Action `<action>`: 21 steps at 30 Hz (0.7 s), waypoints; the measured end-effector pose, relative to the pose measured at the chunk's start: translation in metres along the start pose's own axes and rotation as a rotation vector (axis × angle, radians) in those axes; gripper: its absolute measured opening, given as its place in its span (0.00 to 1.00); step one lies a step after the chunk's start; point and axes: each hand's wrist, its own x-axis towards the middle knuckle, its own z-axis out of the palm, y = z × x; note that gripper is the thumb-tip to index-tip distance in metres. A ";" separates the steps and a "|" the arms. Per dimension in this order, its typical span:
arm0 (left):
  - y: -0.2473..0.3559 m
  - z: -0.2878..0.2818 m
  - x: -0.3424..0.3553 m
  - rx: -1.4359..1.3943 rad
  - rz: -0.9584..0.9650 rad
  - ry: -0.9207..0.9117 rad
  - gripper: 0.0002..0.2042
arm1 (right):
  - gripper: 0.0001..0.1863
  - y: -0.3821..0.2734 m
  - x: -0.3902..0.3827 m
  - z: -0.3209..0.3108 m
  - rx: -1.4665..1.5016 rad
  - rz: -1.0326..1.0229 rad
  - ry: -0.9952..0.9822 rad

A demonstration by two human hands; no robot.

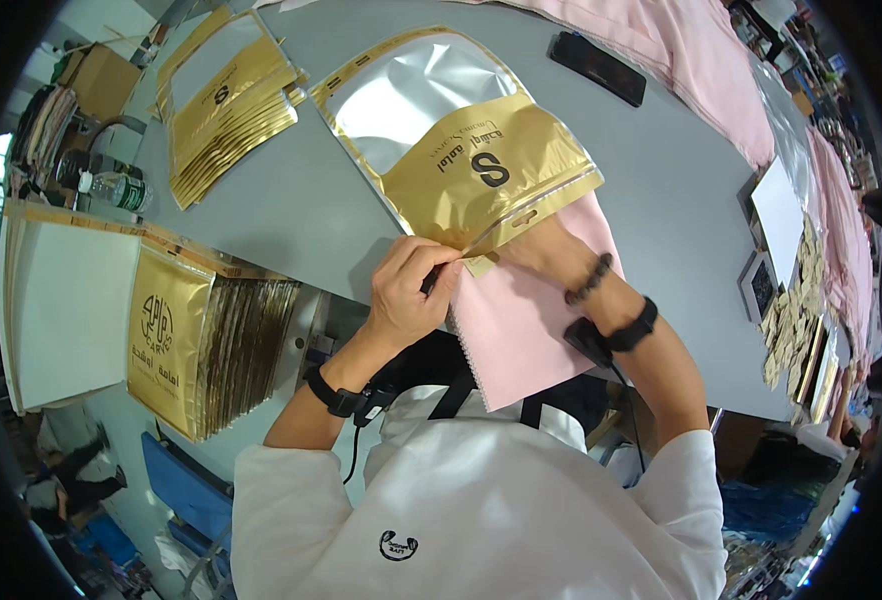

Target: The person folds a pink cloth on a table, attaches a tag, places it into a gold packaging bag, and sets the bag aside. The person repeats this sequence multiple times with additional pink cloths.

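A gold and silver plastic bag (466,160) lies on the grey table, its edge with the hanger hole toward me. My left hand (411,290) is closed at that edge, thumb and fingers pinching the bag's near left corner. A small cream tag (479,265) shows beside the fingertips. My right hand (541,250) is at the same edge, to the right; the bag hides its fingers, so what they grip cannot be seen. Folded pink cloth (521,325) with a stitched edge lies under my right wrist, partly covered by the bag, and hangs over the table's near edge.
More gold bags (226,110) lie fanned at the far left. An open box (66,310) with a row of gold bags (206,340) stands near left. A black phone (598,68) lies at the back. Pink fabric (686,60) and cream tags (796,300) lie right.
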 end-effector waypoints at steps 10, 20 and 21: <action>-0.001 -0.001 0.001 -0.013 0.049 -0.056 0.04 | 0.24 0.022 -0.004 -0.009 -0.219 0.048 0.269; 0.000 -0.003 0.002 -0.054 0.118 -0.065 0.05 | 0.23 0.051 0.031 0.008 -0.216 -0.097 0.275; 0.000 -0.003 0.002 -0.062 0.103 -0.061 0.05 | 0.23 0.052 0.032 0.009 -0.216 -0.101 0.271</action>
